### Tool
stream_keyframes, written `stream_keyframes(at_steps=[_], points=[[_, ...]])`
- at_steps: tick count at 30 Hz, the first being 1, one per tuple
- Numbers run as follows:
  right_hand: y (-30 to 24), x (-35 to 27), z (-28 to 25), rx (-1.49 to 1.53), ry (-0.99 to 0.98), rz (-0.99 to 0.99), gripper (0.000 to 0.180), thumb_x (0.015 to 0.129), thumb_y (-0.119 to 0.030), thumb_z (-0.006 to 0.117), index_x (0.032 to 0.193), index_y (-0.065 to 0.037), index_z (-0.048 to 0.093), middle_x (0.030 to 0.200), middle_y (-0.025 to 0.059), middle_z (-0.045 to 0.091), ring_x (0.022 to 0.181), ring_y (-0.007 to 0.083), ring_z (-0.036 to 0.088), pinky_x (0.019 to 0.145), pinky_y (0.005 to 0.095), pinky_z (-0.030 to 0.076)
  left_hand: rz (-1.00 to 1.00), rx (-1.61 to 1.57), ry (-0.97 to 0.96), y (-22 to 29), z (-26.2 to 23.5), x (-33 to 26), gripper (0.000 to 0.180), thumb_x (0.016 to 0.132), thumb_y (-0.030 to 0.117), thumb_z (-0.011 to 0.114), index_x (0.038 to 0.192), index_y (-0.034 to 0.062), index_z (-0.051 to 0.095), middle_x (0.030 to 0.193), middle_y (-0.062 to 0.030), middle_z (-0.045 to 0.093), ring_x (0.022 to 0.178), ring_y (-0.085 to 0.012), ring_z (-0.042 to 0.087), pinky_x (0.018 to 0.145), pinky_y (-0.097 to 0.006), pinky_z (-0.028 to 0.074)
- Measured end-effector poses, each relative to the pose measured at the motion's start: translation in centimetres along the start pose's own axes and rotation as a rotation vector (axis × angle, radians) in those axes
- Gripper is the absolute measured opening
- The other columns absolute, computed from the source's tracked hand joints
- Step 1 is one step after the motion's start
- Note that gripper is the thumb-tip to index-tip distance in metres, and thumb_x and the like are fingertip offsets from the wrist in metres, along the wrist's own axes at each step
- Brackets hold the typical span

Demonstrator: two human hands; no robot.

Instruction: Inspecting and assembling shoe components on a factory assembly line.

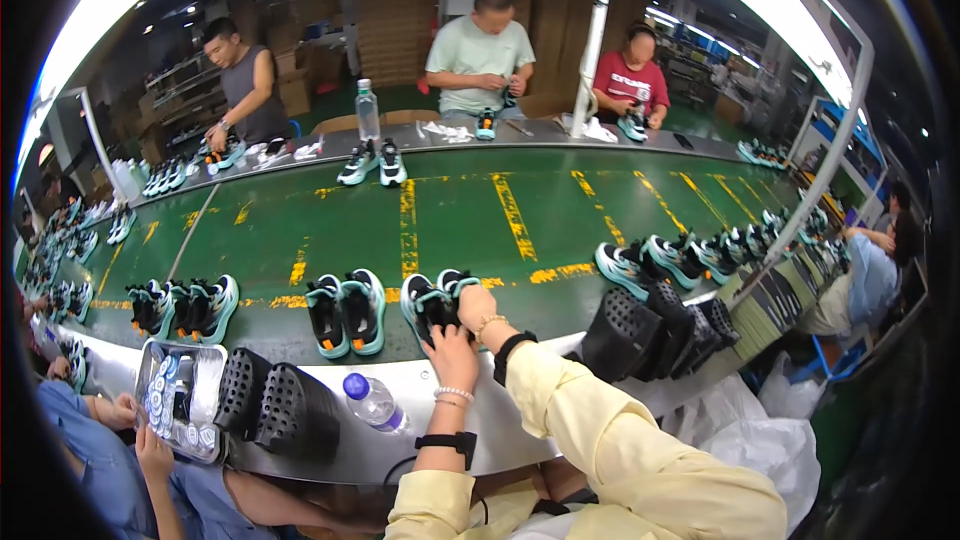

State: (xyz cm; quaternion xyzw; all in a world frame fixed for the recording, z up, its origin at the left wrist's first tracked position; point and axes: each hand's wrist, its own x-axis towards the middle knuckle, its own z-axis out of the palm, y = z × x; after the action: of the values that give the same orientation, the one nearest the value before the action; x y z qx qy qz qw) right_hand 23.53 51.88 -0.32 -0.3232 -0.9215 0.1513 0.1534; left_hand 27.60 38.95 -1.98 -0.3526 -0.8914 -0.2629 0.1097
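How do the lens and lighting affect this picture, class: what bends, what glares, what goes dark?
Head view: the green work surface has edges that bow, and the picture's corners go black; head view: the overhead light strips burn out to white, while the area behind the far bench is dim.

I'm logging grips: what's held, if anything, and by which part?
The right hand seems to grip a black-and-teal sneaker by its right side. The left hand is at its near end; grip unclear.
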Motion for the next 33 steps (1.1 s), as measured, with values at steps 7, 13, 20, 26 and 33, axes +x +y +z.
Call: stream_keyframes(at_steps=[7,13,20,26,33], points=[[0.6,-7.2,-7.1,0.206,0.034,-0.284,0.023,0.085,-0.024,0.063,0.086,-0.003,0.071,0.078,0.0236,0.068,0.076,0.0410,0.068,0.070,0.0482,0.057,0.044,-0.002,-0.040,-0.8,0.2,2.0,0.024,0.084,0.021,0.066,0.106,0.0134,0.070,0.114,-0.0077,0.059,0.129,-0.0379,0.041,0.104,-0.073,0.030],[7.6,-20.2,-17.0,0.496,-0.313,-0.303,0.025,0.095,-0.030,0.058,0.095,-0.008,0.070,0.066,0.0062,0.068,0.063,0.0248,0.068,0.062,0.0365,0.052,-0.115,-0.080,-0.146,-0.9,-1.3,3.2,0.030,0.083,0.013,0.067,0.113,0.0174,0.069,0.125,-0.0057,0.059,0.136,-0.0361,0.037,0.110,-0.072,0.019],[16.8,-30.2,-13.7,0.666,-0.222,-0.087,0.029,0.095,-0.027,0.061,0.092,-0.001,0.071,0.070,0.0151,0.067,0.061,0.0210,0.065,0.061,0.0342,0.050,0.155,-0.625,0.139,6.6,0.0,-0.8,0.019,0.100,0.010,0.049,0.098,-0.0026,0.063,0.105,-0.0164,0.064,0.106,-0.0355,0.059,0.093,-0.042,0.046],[15.3,-30.9,-9.9,0.887,-0.173,-0.272,0.033,0.096,-0.026,0.060,0.081,0.003,0.063,0.065,0.0181,0.059,0.055,0.0247,0.053,0.057,0.0388,0.043,0.241,-0.349,0.017,3.4,6.7,-2.5,0.032,0.104,0.019,0.045,0.111,-0.0069,0.063,0.113,-0.0236,0.064,0.106,-0.0373,0.060,0.096,-0.043,0.044],[17.9,-31.0,-8.1,1.071,-0.091,-0.163,0.036,0.094,-0.024,0.059,0.072,0.005,0.057,0.059,0.0168,0.056,0.052,0.0252,0.048,0.055,0.0388,0.042,0.248,-0.344,-0.182,6.0,6.4,-2.9,0.035,0.104,0.021,0.043,0.104,-0.0075,0.064,0.103,-0.0240,0.064,0.096,-0.0402,0.059,0.087,-0.043,0.046]])
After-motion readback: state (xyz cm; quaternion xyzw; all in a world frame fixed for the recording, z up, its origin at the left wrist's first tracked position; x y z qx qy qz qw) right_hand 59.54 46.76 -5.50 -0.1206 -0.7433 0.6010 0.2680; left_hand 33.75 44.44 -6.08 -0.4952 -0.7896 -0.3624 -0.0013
